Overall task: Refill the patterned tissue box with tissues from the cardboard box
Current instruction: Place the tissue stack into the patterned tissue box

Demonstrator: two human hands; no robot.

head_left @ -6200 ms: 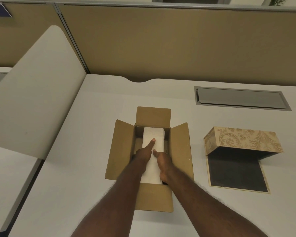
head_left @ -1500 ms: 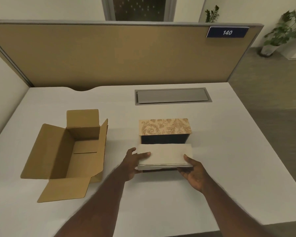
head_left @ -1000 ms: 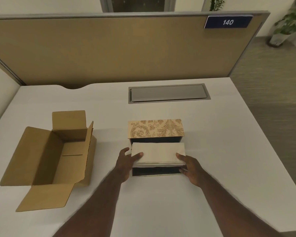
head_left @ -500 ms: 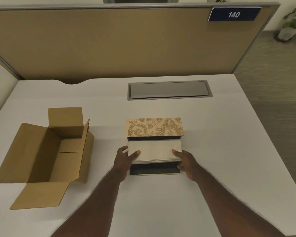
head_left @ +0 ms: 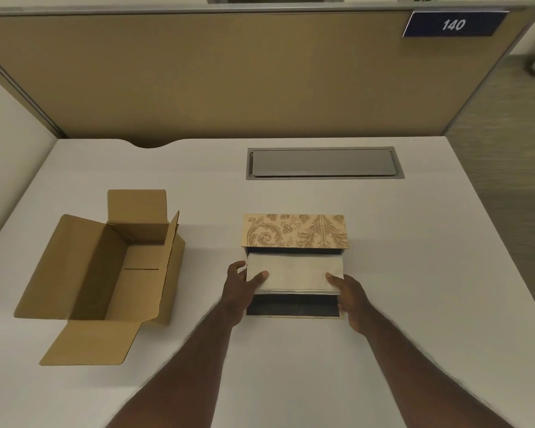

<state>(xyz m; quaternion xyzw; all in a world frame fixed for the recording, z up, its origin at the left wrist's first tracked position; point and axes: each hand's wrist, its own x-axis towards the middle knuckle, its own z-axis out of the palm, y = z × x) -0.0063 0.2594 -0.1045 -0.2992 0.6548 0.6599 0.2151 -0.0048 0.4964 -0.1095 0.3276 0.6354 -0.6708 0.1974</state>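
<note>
The patterned tissue box [head_left: 295,231] stands mid-table with its open side facing me and its dark flap [head_left: 292,306] lying flat in front. A white stack of tissues [head_left: 294,273] sits partly inside that opening. My left hand [head_left: 240,287] grips the stack's left end, thumb on top. My right hand [head_left: 349,296] grips its right end the same way. The cardboard box [head_left: 105,270] lies open on the left with nothing visible inside it.
A grey cable hatch [head_left: 323,163] is set into the white table [head_left: 430,273] behind the tissue box. A tan partition [head_left: 229,75] with a blue sign "140" [head_left: 453,24] closes the back. The table's right edge drops to carpeted floor.
Since the earliest frame the tissue stack came out of the cardboard box. Over the last second both hands pushed it further back, into the patterned box's opening.
</note>
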